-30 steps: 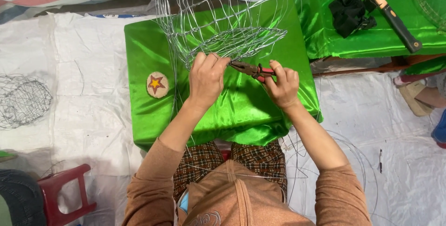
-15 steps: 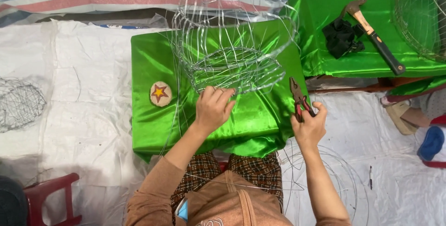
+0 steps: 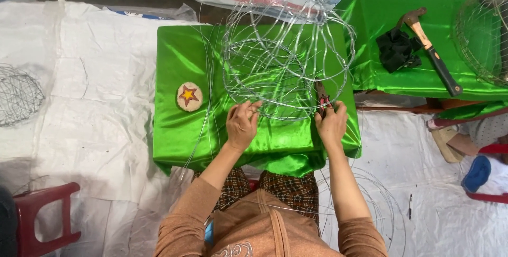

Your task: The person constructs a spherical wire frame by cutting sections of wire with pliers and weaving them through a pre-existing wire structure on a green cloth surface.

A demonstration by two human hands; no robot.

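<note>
Silvery wire cage frame (image 3: 286, 51) stands on the green satin-covered table (image 3: 180, 66), where the right hand (image 3: 330, 125), grasping red-handled pliers (image 3: 321, 97), has returned to its lower rim beside the pinching left hand (image 3: 242, 125).

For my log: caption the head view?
Left hand steadies wire frame on green cloth; right hand holds pliers.

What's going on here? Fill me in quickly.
A person seated at a table draped in green cloth is working on a round wire frame that sits on it. The left hand grips the frame's lower rim, while the right hand holds red-handled pliers against the wire. A hammer lies on the neighbouring green table.
</note>
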